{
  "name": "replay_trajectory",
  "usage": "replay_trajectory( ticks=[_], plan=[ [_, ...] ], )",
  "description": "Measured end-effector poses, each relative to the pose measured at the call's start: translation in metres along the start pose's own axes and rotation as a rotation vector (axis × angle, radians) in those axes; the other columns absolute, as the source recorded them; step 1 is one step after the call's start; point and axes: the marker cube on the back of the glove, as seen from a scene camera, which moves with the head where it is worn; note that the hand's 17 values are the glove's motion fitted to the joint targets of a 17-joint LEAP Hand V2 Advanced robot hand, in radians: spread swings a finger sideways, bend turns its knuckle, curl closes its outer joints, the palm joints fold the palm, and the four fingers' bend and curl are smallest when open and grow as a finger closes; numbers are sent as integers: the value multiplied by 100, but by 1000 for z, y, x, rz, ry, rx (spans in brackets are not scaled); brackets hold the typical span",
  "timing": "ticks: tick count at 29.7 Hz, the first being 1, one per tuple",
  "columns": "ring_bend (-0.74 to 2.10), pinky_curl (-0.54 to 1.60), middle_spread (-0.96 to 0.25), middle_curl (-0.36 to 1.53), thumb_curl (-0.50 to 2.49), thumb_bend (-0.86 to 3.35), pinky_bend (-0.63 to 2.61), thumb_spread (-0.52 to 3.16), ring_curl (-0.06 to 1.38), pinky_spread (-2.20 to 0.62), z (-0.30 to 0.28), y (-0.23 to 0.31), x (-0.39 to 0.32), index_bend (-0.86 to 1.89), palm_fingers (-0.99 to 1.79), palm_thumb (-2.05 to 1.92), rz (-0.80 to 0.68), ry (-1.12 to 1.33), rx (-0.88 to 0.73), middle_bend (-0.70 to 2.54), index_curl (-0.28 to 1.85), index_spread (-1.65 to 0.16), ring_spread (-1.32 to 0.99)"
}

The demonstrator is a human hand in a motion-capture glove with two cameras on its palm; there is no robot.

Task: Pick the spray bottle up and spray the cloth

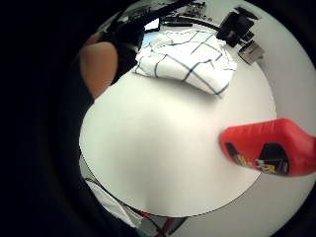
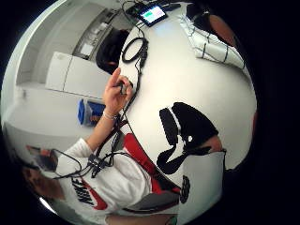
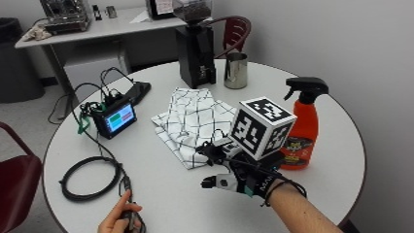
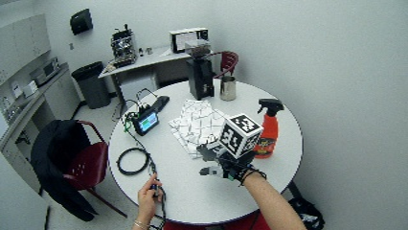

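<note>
While upright on the round worktop (image 3: 336, 145):
Spray bottle (image 3: 302, 127): red, black trigger head; label unreadable.
Cloth (image 3: 194, 124): checked, beside bottle.
Grip: gloved right hand (image 3: 242, 177) relaxed, empty, near bottle.
Sweatshirt (image 2: 105, 187): reads NIKE.

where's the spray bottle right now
In the outside view, the orange spray bottle stands upright on the round table, just right of the gloved right hand, untouched.
</note>
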Motion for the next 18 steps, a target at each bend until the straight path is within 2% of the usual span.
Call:
replay_trajectory(
  ticks=[8,18],
  plan=[
    [32,19,-4,18,15,34,37,78,18,18,0,-3,1,18,67,57,8,8,-12,30,19,-29,1],
    [30,23,-5,24,20,28,34,102,22,21,3,-4,-2,16,66,61,4,20,-17,28,24,-34,1]
  ],
)
